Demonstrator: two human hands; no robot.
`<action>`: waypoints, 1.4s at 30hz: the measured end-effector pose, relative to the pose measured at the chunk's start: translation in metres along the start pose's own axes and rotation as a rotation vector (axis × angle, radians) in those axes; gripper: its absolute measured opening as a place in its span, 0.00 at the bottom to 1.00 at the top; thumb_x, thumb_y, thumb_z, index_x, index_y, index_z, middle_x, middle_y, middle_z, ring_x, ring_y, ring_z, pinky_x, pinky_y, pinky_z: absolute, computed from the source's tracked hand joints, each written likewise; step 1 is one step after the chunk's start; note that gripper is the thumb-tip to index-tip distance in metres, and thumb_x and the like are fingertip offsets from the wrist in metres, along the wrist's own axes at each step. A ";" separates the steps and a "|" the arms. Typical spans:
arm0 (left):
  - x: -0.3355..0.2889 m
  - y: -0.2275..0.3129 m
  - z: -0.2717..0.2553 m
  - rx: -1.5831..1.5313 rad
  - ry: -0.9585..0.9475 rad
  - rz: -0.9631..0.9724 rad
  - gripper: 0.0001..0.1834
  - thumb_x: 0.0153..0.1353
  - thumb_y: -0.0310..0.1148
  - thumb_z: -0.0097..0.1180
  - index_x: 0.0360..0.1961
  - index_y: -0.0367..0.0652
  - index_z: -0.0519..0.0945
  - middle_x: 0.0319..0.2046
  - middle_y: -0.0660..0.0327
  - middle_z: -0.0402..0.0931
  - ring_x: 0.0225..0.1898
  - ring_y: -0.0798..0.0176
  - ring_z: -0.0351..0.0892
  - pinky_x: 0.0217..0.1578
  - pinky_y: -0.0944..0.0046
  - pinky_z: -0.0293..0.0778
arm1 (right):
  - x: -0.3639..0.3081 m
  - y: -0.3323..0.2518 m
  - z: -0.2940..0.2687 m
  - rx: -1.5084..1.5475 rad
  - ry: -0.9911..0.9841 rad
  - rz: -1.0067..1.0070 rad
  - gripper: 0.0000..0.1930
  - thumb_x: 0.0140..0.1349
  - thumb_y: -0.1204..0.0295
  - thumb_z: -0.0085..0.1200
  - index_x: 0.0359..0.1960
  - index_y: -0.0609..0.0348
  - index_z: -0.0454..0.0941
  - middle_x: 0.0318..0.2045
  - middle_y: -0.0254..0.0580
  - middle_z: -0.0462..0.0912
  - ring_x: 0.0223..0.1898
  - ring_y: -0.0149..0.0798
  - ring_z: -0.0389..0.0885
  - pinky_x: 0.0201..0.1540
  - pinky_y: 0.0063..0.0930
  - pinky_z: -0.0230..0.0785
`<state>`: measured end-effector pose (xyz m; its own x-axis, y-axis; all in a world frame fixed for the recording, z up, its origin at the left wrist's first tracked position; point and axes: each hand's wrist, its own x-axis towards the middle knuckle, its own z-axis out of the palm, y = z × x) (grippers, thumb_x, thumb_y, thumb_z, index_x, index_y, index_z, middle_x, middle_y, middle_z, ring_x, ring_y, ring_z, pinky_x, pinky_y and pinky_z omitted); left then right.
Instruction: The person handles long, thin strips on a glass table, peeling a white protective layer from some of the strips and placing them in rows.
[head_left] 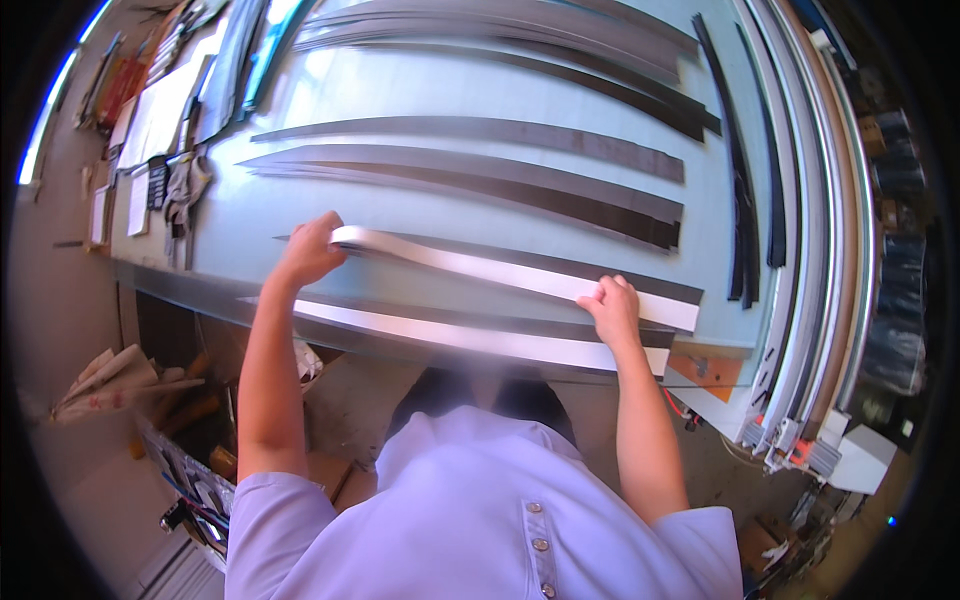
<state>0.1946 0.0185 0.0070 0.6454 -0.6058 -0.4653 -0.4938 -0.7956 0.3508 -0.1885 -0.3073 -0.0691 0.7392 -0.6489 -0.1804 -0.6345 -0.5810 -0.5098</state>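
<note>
A long white tape (470, 267) runs along a dark grey strip (560, 262) near the table's front edge. At its left end the tape rises off the strip and curls round like a roll, gripped by my left hand (316, 252). Toward the right end my right hand (611, 303) has its fingers bent and pressed together on the tape, thumb against it. Nearer to me lies a second dark strip (640, 337), with white tape (480, 343) along it.
Several grey and dark strips (480, 170) lie farther back on the pale blue table (400, 90). Black strips (738, 190) stretch along the right, beside long metal rails (815, 220). Papers (165, 115), gloves (182, 195) and a calculator (157, 182) lie at the left.
</note>
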 end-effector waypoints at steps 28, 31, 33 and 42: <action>-0.021 0.150 0.015 -0.047 -0.096 0.013 0.16 0.57 0.40 0.66 0.28 0.35 0.83 0.22 0.48 0.78 0.28 0.49 0.78 0.32 0.54 0.72 | -0.008 0.050 -0.035 0.190 0.026 0.213 0.15 0.49 0.72 0.70 0.22 0.61 0.72 0.27 0.44 0.76 0.31 0.47 0.76 0.38 0.41 0.69; -0.002 0.117 0.047 0.122 -0.110 -0.043 0.17 0.57 0.44 0.64 0.29 0.38 0.85 0.26 0.48 0.81 0.32 0.45 0.80 0.36 0.51 0.75 | -0.005 0.048 -0.035 0.194 0.020 0.216 0.16 0.49 0.72 0.70 0.22 0.61 0.71 0.26 0.44 0.75 0.32 0.47 0.75 0.38 0.41 0.68; 0.004 0.104 0.057 0.121 -0.087 -0.050 0.18 0.56 0.45 0.63 0.28 0.39 0.85 0.26 0.48 0.81 0.32 0.44 0.80 0.36 0.50 0.74 | -0.005 0.044 -0.036 0.186 0.014 0.240 0.17 0.49 0.71 0.71 0.22 0.61 0.70 0.26 0.44 0.75 0.33 0.48 0.75 0.37 0.41 0.68; 0.012 0.092 0.065 0.053 -0.069 -0.037 0.18 0.51 0.44 0.64 0.24 0.37 0.83 0.22 0.45 0.78 0.29 0.41 0.78 0.33 0.49 0.74 | -0.005 0.046 -0.033 0.194 0.019 0.250 0.19 0.47 0.70 0.73 0.21 0.61 0.70 0.26 0.44 0.75 0.33 0.49 0.75 0.37 0.41 0.67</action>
<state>0.1190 -0.0621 -0.0192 0.6228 -0.5729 -0.5328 -0.5019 -0.8150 0.2896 -0.2288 -0.3475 -0.0639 0.5604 -0.7698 -0.3055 -0.7397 -0.2992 -0.6028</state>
